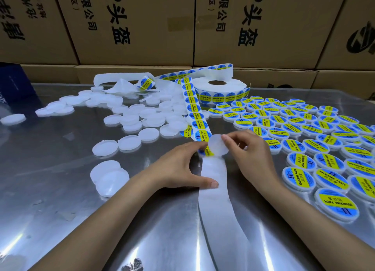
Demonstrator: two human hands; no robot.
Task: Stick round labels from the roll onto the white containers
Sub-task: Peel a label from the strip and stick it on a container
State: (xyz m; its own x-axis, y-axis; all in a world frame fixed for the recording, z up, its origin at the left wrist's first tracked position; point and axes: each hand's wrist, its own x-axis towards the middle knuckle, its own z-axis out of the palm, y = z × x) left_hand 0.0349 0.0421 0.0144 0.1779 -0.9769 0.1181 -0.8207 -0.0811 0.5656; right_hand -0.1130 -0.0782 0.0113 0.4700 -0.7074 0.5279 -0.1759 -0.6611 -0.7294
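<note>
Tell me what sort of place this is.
Probably a small factory or warehouse packing bench: stacked cartons behind a metal table, a label roll, and dozens of labelled containers laid in rows.

The roll (220, 89) is the landmark: a flat white reel lying on its side, round blue-and-yellow labels showing along its rim. A label strip (195, 112) runs from it toward the viewer, ending at a white container (218, 147) held upright on edge. Just beside that container a partly peeled label (207, 150) shows, perhaps touching it. Nearer than this, bare backing (215, 189) trails on. Left of the roll lie plain white containers (129, 120), scattered flat, some overlapping. Right of the roll, labelled containers (304, 132) lie flat, packed close, labels up.
</note>
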